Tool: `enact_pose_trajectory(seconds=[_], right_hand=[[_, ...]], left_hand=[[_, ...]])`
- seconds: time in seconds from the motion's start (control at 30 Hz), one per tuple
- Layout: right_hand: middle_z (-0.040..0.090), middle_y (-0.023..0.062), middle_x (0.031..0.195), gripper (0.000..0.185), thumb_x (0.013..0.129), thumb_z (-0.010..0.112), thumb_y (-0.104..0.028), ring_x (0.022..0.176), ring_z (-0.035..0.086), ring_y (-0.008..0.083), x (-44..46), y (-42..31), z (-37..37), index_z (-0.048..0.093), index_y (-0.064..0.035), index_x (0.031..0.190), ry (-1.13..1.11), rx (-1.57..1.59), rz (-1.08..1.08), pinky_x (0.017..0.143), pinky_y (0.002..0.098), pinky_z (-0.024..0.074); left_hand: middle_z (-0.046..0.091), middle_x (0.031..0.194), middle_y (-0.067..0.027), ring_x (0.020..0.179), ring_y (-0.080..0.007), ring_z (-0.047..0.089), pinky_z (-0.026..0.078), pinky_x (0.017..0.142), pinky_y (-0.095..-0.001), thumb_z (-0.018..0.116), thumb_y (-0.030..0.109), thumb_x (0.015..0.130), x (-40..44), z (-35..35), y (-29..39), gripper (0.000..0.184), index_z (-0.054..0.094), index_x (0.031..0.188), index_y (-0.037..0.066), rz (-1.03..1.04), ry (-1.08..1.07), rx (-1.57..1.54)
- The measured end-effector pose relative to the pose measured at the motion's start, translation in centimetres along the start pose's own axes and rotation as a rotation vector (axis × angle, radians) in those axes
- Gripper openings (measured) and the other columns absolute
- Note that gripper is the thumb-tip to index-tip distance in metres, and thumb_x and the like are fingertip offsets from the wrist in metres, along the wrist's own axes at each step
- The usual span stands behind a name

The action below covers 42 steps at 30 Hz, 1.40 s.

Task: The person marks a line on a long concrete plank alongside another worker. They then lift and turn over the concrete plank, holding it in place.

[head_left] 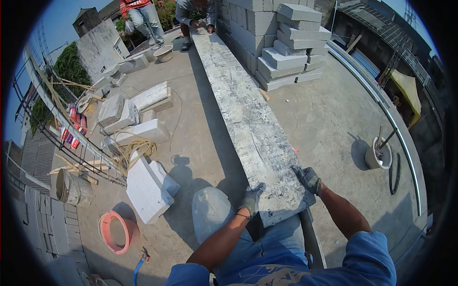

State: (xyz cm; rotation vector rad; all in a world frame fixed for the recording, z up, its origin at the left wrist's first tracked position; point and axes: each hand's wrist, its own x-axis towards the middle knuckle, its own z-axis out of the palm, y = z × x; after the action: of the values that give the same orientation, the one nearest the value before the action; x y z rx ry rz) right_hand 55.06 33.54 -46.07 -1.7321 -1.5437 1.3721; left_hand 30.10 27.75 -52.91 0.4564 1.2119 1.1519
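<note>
A long, wide plank (253, 119), spattered with white and grey mortar, stretches from my lap away to the far end. My left hand (251, 199), in a dark work glove, grips its left edge near the close end. Around the right edge, a little farther along, my gloved right hand (307, 178) is closed; some of its fingers are hidden beneath the board. At the far end, a crouching person (195, 12) has both hands on the plank.
Grey blocks (284, 47) are stacked along the plank's far right side. More blocks (150, 188), a coiled hose (133, 150) and a pink bucket (117, 232) lie on the left. A tool-filled bucket (379, 155) stands right. Another person (143, 19) stands at the back.
</note>
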Motion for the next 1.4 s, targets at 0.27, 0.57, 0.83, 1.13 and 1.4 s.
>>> enact_pose_trajectory(seconds=[0.27,0.57,0.83,1.13,1.4], right_hand=[[0.048,0.0009,0.052,0.055,0.089,0.049,-0.048,0.052,0.040,0.0081,-0.9,-1.7,-0.4,0.064,0.0015,0.069,-0.014,-0.052,0.004,0.049,0.0316,0.0369],[0.041,0.0053,0.047,0.051,0.093,0.044,-0.042,0.048,0.035,0.0095,-0.5,-1.1,-0.4,0.062,0.0000,0.070,-0.026,-0.113,-0.088,0.047,0.0327,0.0344],[0.040,0.0032,0.046,0.055,0.092,0.046,-0.044,0.050,0.036,0.0092,-0.8,-1.6,-0.1,0.060,0.0008,0.063,0.020,-0.104,-0.003,0.048,0.0335,0.0360],[0.041,0.0065,0.048,0.038,0.095,0.042,-0.032,0.045,0.037,0.0132,2.0,5.5,-0.2,0.064,-0.0013,0.091,0.040,-0.308,-0.596,0.046,0.0323,0.0363],[0.041,0.0073,0.049,0.037,0.096,0.038,-0.033,0.045,0.038,0.0141,1.0,2.6,-0.5,0.061,-0.0052,0.103,-0.093,-0.219,-0.274,0.048,0.0309,0.0371]], left_hand=[[0.064,0.096,-0.0062,0.088,-0.0146,0.060,0.046,0.081,-0.0278,0.070,0.005,0.074,0.6,-0.6,-0.6,0.030,0.058,0.101,0.001,-0.054,-0.061,-0.089],[0.062,0.094,-0.0034,0.082,-0.0149,0.061,0.052,0.070,-0.0320,0.068,0.009,0.078,1.4,-0.9,-1.7,0.030,0.057,0.106,0.006,0.008,-0.001,0.027],[0.061,0.101,-0.0061,0.089,-0.0158,0.059,0.047,0.079,-0.0301,0.071,0.011,0.075,1.1,-1.0,-1.1,0.038,0.055,0.109,0.001,0.022,-0.032,0.045],[0.060,0.105,-0.0072,0.091,-0.0159,0.058,0.044,0.083,-0.0282,0.072,0.011,0.075,1.4,-1.0,-1.7,0.045,0.052,0.112,-0.003,0.009,-0.009,0.025],[0.063,0.101,-0.0062,0.091,-0.0150,0.059,0.045,0.082,-0.0277,0.072,0.009,0.075,1.2,-0.9,-1.3,0.041,0.055,0.110,-0.001,0.010,-0.030,-0.043]])
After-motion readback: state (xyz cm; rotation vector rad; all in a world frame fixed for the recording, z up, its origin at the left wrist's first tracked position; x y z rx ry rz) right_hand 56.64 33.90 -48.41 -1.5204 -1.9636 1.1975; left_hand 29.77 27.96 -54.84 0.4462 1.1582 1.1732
